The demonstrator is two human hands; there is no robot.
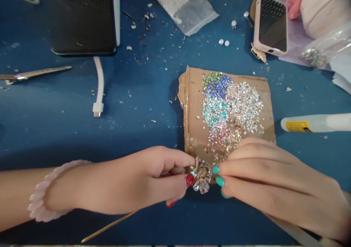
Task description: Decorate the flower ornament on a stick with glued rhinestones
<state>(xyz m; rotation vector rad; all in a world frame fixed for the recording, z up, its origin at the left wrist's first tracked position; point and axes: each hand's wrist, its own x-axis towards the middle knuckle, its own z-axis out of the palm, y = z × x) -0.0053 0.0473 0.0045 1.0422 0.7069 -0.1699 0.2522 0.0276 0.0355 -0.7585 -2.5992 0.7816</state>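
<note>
My left hand [153, 179], with red nails and a pale beaded bracelet [41, 199], pinches a jewelled flower ornament [202, 174] between thumb and fingers. The flower has a gold-toned middle and sparkling petals, and it sits over the front edge of a cardboard piece [193, 111]. Close by on the right, my right hand [271, 177], with teal nails, has its fingertips drawn together beside the petals. Whatever those fingers hold is hidden or too small to make out. Glittering chips [245, 104] in white, blue, green, aqua and pink lie on the cardboard behind both hands.
A glue pen or tube [315, 123] lies at right, below a phone [272, 26]. Toward the back are a bag of white bits [183, 6] and a black device [83, 24] with a white cable [100, 79]. Tweezers [41, 72] lie far left; a thin stick [109, 226] is in front.
</note>
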